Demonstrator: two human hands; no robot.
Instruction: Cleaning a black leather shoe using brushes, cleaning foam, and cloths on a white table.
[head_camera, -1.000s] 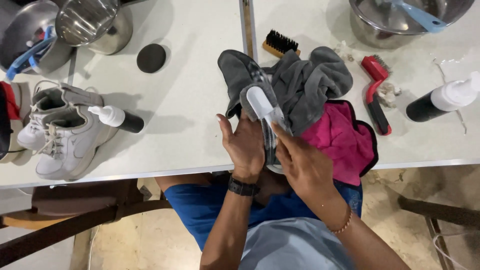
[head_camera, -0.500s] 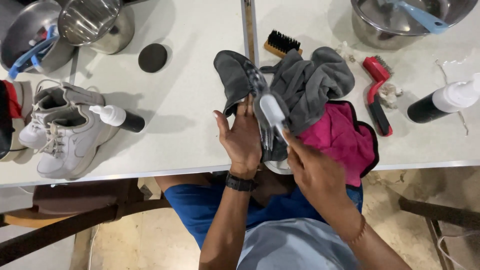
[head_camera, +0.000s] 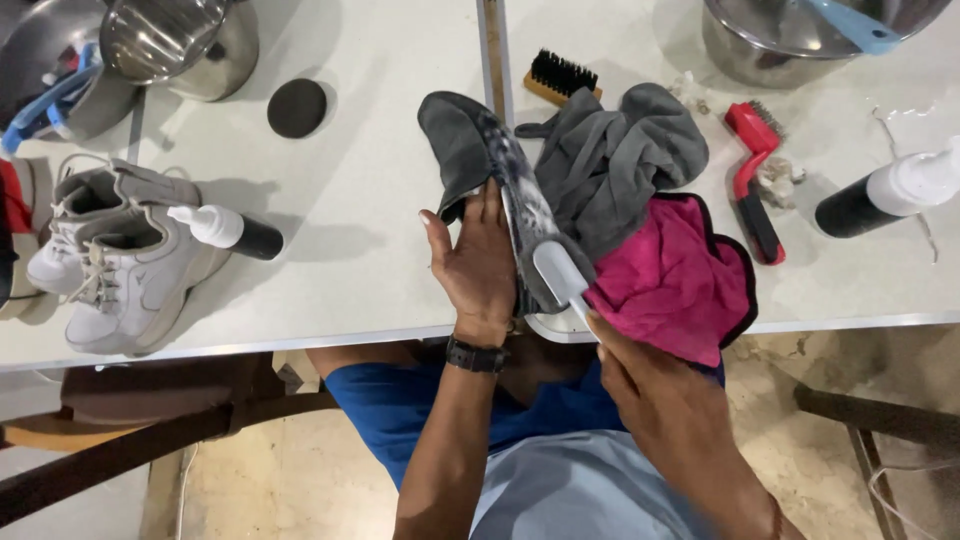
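Observation:
My left hand (head_camera: 478, 268) holds a grey shoe (head_camera: 500, 190) upright on its side at the table's front edge, with the fingers pressed flat against the shoe's side. My right hand (head_camera: 645, 385) grips a white brush (head_camera: 560, 275) by its handle, and the brush head rests on the shoe's lower part near the sole. A grey cloth (head_camera: 615, 160) lies behind the shoe, and a pink cloth (head_camera: 675, 280) lies to its right.
A pair of white sneakers (head_camera: 115, 260) and a black bottle with a white cap (head_camera: 225, 232) lie at the left. Steel bowls (head_camera: 170, 45) stand at the back left, another steel bowl (head_camera: 760, 45) at the back right. A wooden brush (head_camera: 560, 78), a red brush (head_camera: 752, 180), a second black bottle (head_camera: 885, 195) and a black round pad (head_camera: 296, 107) are on the table (head_camera: 370, 250).
My right hand has drawn the white brush down along the shoe toward me, from its upper part to near the sole. My left hand stays on the shoe.

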